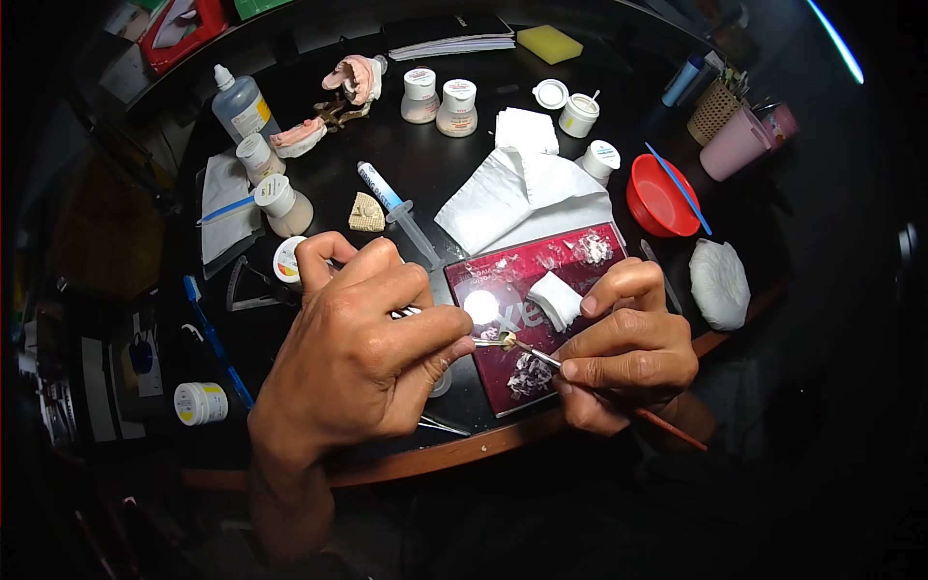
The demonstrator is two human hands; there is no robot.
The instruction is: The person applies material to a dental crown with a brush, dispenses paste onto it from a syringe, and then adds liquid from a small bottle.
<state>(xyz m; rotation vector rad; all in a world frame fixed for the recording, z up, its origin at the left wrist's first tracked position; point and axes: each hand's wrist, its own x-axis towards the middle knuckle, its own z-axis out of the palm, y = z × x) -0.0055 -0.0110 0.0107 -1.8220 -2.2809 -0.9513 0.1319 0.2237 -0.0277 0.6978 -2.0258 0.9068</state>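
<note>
My left hand [372, 333] is closed around a slim metal instrument [486, 342], its tip at a small yellowish piece like a dental crown [508, 338]. Most of the instrument is hidden by my fingers. In my right hand [628, 362] is a fine paintbrush [672, 428] with a reddish-brown handle, its bristles touching the crown-like piece. A folded white tissue [555, 300] is also between my right fingers. Both hands are over a dark red glossy slab [503, 391], which carries heaps of white crumbs [530, 375].
Behind the slab lie white cloths [483, 203] and a syringe [411, 227]. To the right are a red bowl [657, 208] with a blue stick across it and a white pad [720, 283]. Jars [456, 108], pink denture models [353, 79] and a dropper bottle [244, 108] stand farther back; a blue toothbrush [217, 338] lies left.
</note>
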